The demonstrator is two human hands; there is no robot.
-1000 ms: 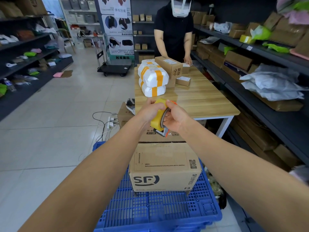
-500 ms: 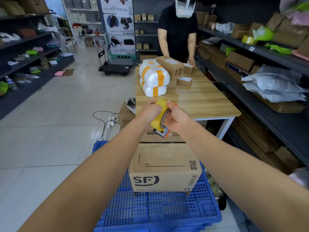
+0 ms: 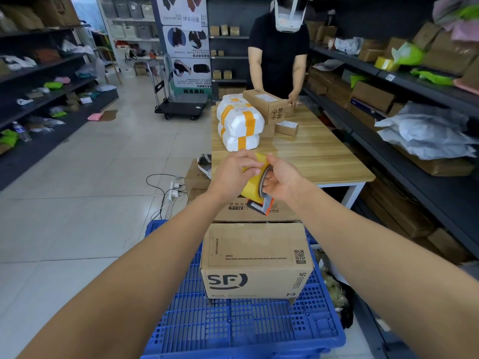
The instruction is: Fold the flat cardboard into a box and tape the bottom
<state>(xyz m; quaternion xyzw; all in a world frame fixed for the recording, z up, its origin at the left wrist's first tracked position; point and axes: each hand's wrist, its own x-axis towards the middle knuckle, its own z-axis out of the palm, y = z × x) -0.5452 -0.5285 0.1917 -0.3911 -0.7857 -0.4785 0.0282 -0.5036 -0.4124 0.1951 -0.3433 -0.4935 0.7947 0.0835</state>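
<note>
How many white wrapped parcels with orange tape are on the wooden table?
2: an upper parcel stacked on a lower parcel, at the table's left edge. Others may hide behind them.

Both bare forearms stretched forward, converging at centre. Left hand (image 3: 234, 171) and right hand (image 3: 281, 177) curled, fingers closed, nearly touching.

A storeroom with a pale tiled floor (image 3: 85, 182), evenly lit. Dark shelves (image 3: 44, 104) line the left side and more shelves (image 3: 404, 141) run along the right, stacked with boxes and bags. A wooden tabletop (image 3: 311, 154) on white legs stands in the middle. Beyond it a black trolley (image 3: 181, 107) sits before a printed poster (image 3: 185, 42). A power strip (image 3: 173, 190) with cables lies on the floor.
</note>
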